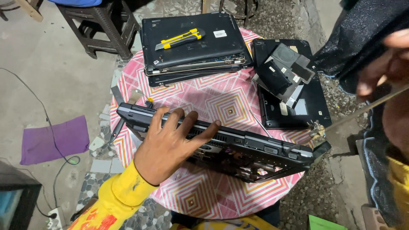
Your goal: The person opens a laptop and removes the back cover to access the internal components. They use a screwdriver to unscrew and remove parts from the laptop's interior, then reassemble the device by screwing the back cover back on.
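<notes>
My left hand [168, 147], fingers spread, steadies the half-stripped laptop base [238, 149] at centre frame while my right hand [385, 64] pinches a thin rod [362, 108]; a removed cover panel [294, 85] lies upper right.

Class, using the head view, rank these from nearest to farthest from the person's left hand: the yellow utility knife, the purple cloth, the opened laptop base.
1. Opened laptop base: under the left hand.
2. Purple cloth: on the floor, left.
3. Yellow utility knife: on the stacked laptops, far side.

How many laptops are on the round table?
3 at least: one tilted under the left hand, a closed stack at the back, a dismantled one right. The stack may hide more.
</notes>
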